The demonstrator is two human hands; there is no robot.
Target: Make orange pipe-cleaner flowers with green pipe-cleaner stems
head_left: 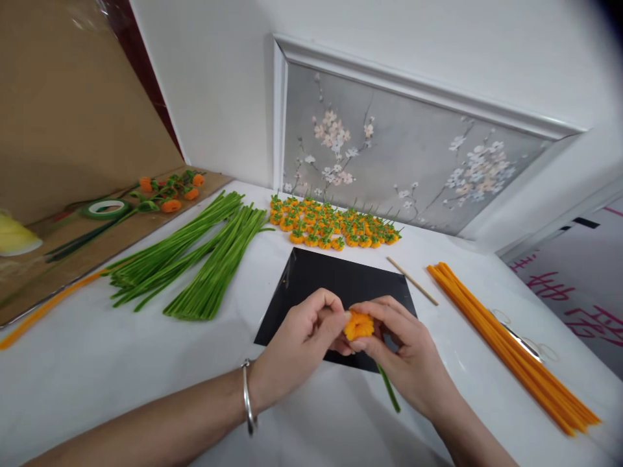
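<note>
Flower (359, 326), orange, pinched by half-curled left hand (304, 344) and right hand (407, 350)

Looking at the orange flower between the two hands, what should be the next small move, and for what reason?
Perhaps the left hand should gently spread the orange flower while the right hand steadies it: both hands are at its edges, and its petals look crowded close around the middle.

two hands (302, 340), one held flower (359, 326), one mat (341, 272), one stick (413, 281)
</note>
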